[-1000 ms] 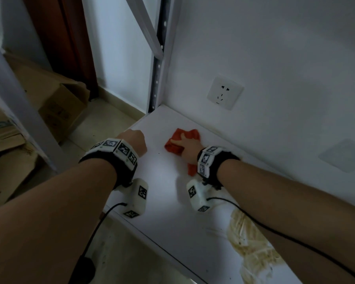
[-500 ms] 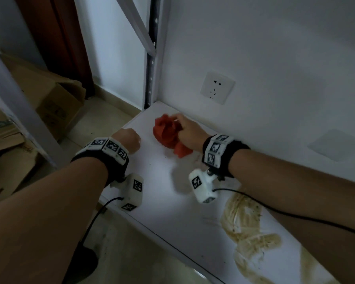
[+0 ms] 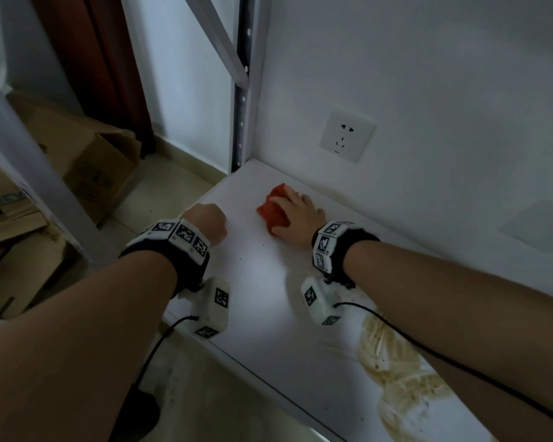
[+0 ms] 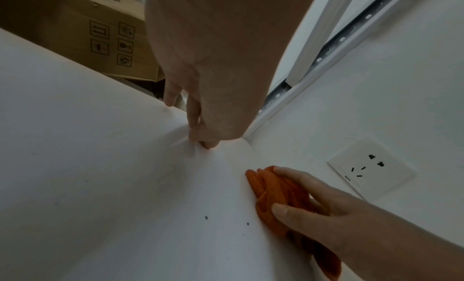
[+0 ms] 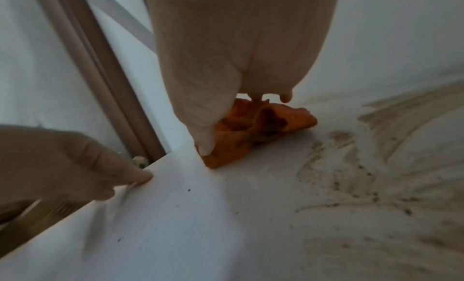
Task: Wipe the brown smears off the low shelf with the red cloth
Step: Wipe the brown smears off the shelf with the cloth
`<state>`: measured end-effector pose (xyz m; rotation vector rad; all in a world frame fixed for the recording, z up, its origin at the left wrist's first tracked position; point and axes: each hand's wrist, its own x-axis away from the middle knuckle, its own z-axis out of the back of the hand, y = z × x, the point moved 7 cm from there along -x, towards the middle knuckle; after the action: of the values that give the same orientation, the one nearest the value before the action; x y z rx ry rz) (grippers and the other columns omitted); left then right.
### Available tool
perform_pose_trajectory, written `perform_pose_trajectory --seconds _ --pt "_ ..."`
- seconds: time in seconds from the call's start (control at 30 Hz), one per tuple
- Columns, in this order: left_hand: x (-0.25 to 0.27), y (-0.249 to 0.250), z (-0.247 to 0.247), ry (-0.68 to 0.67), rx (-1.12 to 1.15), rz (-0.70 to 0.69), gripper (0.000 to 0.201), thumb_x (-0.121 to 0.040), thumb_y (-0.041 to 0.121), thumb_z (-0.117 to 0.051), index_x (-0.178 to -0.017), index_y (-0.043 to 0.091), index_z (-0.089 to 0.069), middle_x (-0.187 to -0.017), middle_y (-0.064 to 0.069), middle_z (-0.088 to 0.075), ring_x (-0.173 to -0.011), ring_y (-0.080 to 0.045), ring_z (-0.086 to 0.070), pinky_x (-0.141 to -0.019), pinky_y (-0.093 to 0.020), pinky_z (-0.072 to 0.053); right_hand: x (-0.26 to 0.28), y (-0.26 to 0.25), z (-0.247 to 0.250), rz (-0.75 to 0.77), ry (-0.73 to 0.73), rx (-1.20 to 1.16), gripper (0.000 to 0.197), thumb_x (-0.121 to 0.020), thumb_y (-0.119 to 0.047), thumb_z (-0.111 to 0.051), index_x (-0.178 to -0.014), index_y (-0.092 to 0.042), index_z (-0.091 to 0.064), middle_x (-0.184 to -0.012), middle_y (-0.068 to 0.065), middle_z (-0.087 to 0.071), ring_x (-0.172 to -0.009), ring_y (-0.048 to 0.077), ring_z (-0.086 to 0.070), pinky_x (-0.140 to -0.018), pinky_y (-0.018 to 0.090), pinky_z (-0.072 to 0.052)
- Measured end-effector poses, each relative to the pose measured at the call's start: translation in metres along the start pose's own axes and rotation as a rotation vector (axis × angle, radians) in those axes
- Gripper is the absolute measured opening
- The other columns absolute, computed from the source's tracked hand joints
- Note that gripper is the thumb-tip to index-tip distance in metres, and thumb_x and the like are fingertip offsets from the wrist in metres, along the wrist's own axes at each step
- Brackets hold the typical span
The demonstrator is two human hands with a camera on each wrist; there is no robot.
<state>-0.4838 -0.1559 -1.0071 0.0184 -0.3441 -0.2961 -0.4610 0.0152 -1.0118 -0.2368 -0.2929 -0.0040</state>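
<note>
R hand curled round red cloth | L hand at its 9 o'clock — fist, tips on low shelf, empty | brown smears at 5 o'clock

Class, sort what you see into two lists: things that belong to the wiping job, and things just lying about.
Job: red cloth, right hand holding it, low shelf, brown smears.
Lying about: cardboard box, wall socket.

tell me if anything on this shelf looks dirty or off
Yes: streaky brown smears cover the low shelf near its front right. The red cloth, under the right hand, sits farther back left, not on them. A few dark specks lie nearby.
</note>
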Motion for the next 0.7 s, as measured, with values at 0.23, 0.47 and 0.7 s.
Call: perform_pose_trajectory --seconds 0.23,0.47,0.7 --pt "0.001 -0.001 -0.002 0.000 0.042 0.004 0.040 -0.093 0.012 -0.039 -0.127 0.012 -0.058 -0.131 -0.008 -0.056 -0.120 -0.026 -0.053 -0.098 -0.030 -0.043 0.007 -0.012 -0.026 0.067 -0.114 -0.047 0.062 -0.095 -0.027 -0.050 -0.149 -0.033 -0.020 -0.160 -0.004 -0.004 -0.147 0.026 -0.006 -0.120 0.042 -0.008" --pt "0.004 -0.001 0.001 -0.021 0.047 0.013 0.043 -0.094 0.011 -0.040 -0.135 0.013 -0.052 -0.138 -0.009 -0.051 -0.127 -0.027 -0.048 -0.104 -0.030 -0.039 0.023 -0.047 -0.026 0.429 0.072 -0.254 0.036 -0.082 0.000 -0.059 -0.118 0.002 -0.064 -0.129 0.025 -0.056 -0.116 0.033 -0.059 -0.103 0.011 -0.032" --pt "0.009 0.000 0.000 -0.042 0.011 -0.013 0.043 -0.095 0.011 -0.038 -0.135 0.009 -0.050 -0.140 -0.010 -0.048 -0.129 -0.027 -0.047 -0.108 -0.032 -0.038 0.001 0.021 0.005 -0.195 0.061 -0.629 0.045 -0.092 -0.001 -0.054 -0.136 0.003 -0.046 -0.138 0.014 -0.048 -0.123 0.028 -0.050 -0.094 0.013 -0.037"
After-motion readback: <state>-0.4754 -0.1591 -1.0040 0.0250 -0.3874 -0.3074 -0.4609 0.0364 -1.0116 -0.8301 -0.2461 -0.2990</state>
